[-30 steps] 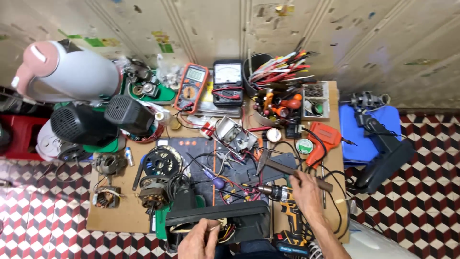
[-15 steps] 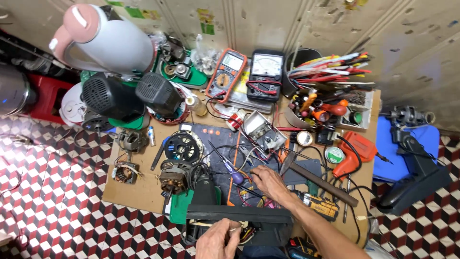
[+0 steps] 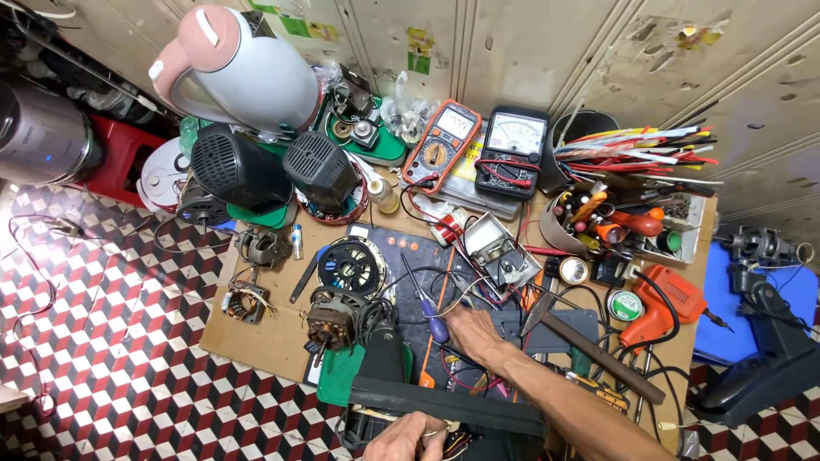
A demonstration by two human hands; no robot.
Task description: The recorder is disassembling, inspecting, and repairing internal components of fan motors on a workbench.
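The right hand (image 3: pixel 472 335) lies released on the bench (image 3: pixel 265 337), fingers touching the purple-handled screwdriver (image 3: pixel 424 300) beside the motor (image 3: pixel 335 318). At the near edge, the left hand (image 3: pixel 410 437) pinches wires (image 3: pixel 444 431).

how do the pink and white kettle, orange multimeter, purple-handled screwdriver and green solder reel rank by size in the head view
1. Pink and white kettle, clearly largest.
2. Orange multimeter.
3. Purple-handled screwdriver, long but thin.
4. Green solder reel, smallest; close to the screwdriver in area, so that order is unsure.
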